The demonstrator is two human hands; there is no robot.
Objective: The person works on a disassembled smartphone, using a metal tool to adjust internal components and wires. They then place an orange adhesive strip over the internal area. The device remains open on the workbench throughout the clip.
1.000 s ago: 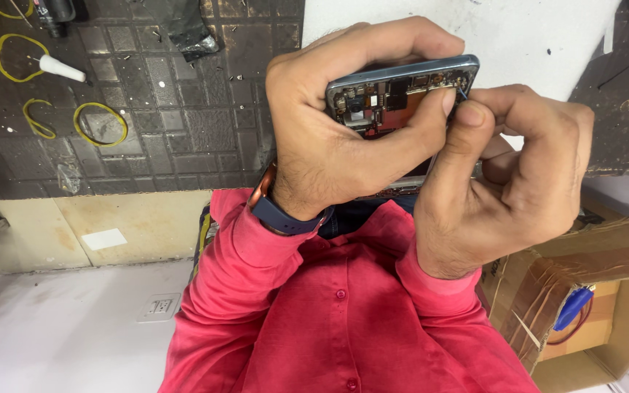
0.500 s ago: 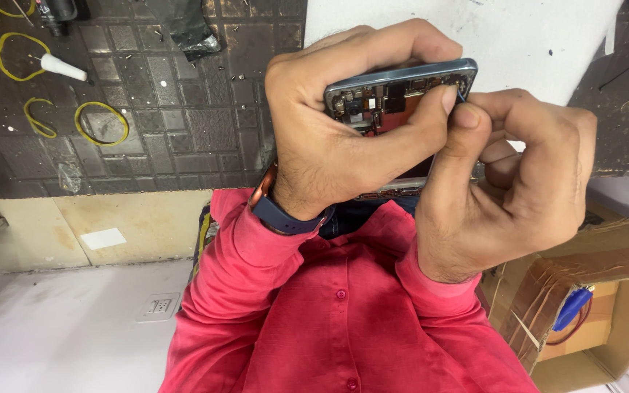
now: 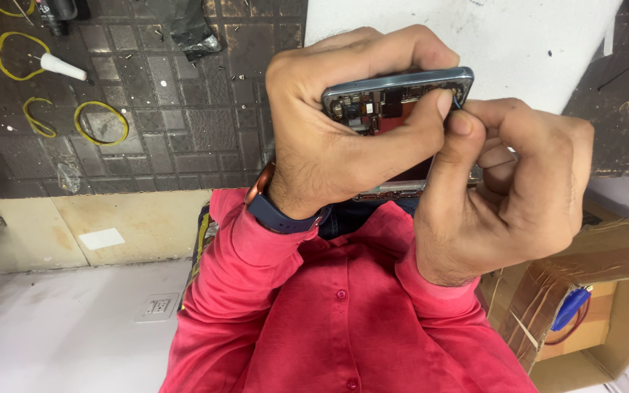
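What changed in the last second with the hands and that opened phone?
Very little. The right hand shifted slightly, its thumb and fingertips staying pinched at the right end of the opened phone. The left hand keeps its grip around the phone, thumb across the exposed insides. Nothing was picked up or let go. The yellow rubber bands on the dark mat and the cardboard box lie as before.

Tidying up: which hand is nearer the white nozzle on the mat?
Left. The left hand, gripping the opened phone, sits right of the white nozzle; the right hand is farther, past the phone.
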